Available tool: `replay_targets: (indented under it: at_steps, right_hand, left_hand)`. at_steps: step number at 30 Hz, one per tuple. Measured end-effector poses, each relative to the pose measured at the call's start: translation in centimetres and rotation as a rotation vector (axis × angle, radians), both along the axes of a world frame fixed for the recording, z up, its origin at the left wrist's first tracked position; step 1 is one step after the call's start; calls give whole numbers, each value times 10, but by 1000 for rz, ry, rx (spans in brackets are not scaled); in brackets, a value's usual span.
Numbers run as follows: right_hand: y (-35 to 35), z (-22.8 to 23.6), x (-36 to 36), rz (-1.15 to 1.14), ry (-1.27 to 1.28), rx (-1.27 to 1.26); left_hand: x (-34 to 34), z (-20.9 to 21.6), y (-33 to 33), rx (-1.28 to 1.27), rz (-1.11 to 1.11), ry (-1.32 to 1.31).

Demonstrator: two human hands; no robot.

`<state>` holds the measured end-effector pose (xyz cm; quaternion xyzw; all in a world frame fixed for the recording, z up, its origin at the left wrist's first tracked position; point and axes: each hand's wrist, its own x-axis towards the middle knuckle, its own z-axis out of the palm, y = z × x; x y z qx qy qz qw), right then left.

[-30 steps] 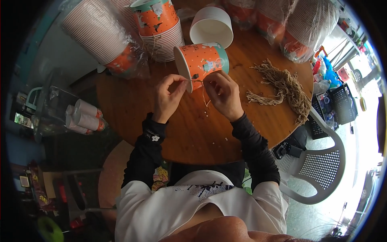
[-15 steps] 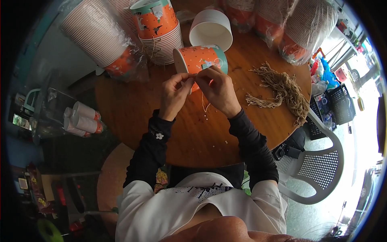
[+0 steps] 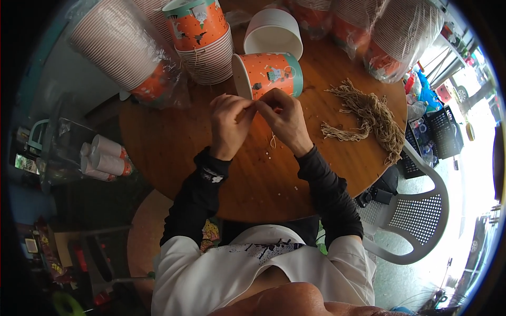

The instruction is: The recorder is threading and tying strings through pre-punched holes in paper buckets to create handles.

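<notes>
An orange paper tub [image 3: 271, 76] with a teal band lies on its side on the wooden table, its white end toward the left. Just in front of it, my left hand [image 3: 227, 126] and my right hand [image 3: 289, 120] meet, thumbs and fingertips pinched together. A thin pale string [image 3: 273, 141] dangles below them, its upper part hidden by my fingers. Both pinches seem to be on this string, though the fingertips cover the exact spot. Behind lies a white paper tub [image 3: 274, 37], its hollow inside showing.
To the right lies a loose bundle of tan strings [image 3: 371, 118]. A stack of orange tubs [image 3: 204, 58] stands at the far left, beside bagged stacks [image 3: 118, 47]; more bagged tubs [image 3: 403, 39] fill the far right. A grey plastic chair [image 3: 416, 221] stands by the table's right edge.
The tub has shifted slightly right and rolled a little. My joined hands have come slightly nearer, apart from the tub, and less of the string hangs in sight.
</notes>
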<state>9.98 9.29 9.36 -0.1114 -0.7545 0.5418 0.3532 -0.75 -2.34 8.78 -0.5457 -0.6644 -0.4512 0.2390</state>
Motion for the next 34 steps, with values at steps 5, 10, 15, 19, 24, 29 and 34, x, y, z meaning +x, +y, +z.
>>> replay_targets:
  at_steps: [5, 10, 15, 19, 24, 29, 34]
  right_hand:
    - [7, -1, 5, 18, 101, -139]
    - [3, -7, 1, 144, 60, -310]
    - [-1, -5, 3, 47, 81, -249]
    - [-3, -2, 6, 215, 119, -505]
    - [8, -7, 10, 234, 70, -490]
    - [9, -1, 12, 146, 28, -362]
    - [11, -10, 11, 218, -117, -442]
  left_hand:
    - [-3, 0, 0, 48, -347, -783]
    - [-1, -4, 0, 37, -301, -760]
    - [5, 2, -1, 10, -187, -509]
    - [7, 8, -3, 24, -126, -245]
    - [13, 4, -3, 44, -306, -687]
    - [9, -1, -2, 66, -434, -971]
    - [6, -7, 0, 29, -267, -561]
